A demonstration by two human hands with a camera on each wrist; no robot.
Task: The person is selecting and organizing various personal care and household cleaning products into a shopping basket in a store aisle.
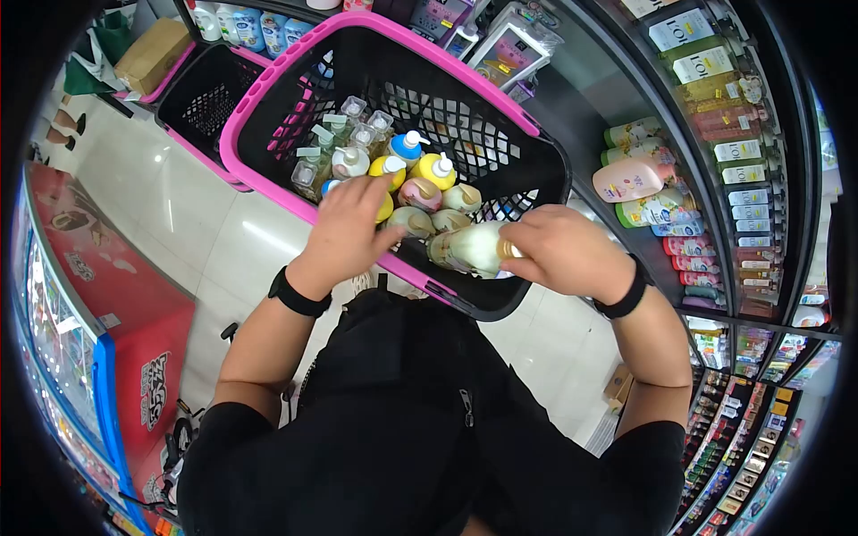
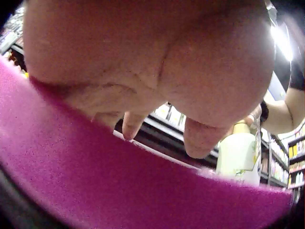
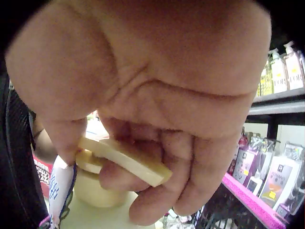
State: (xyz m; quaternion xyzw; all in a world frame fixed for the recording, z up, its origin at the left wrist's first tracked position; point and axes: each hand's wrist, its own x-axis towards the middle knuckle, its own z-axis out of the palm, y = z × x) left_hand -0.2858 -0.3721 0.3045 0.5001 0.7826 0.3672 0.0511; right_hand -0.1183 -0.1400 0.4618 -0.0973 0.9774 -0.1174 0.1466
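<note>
My right hand (image 1: 567, 250) grips the cream pump top (image 3: 136, 162) of a pale green pump bottle (image 1: 474, 247), with its fingers curled round the neck. The bottle leans over the near right end of a black basket with a pink rim (image 1: 313, 40). Reaching over that rim, my left hand (image 1: 349, 232) has its fingers stretched loosely above the bottles, holding nothing. Beside its fingertips stand a yellow pump bottle (image 1: 438, 168), a blue-topped bottle (image 1: 407, 146) and a pink bottle (image 1: 420, 194). Several clear-capped bottles (image 1: 355, 109) fill the basket's far left part.
A second black basket (image 1: 210, 98) stands to the left, by a cardboard box (image 1: 154, 58). Shelves of bottles line the right, with a large pink bottle (image 1: 630, 179) lying nearest. A red freezer cabinet (image 1: 143, 357) occupies the left side of the tiled floor (image 1: 179, 214).
</note>
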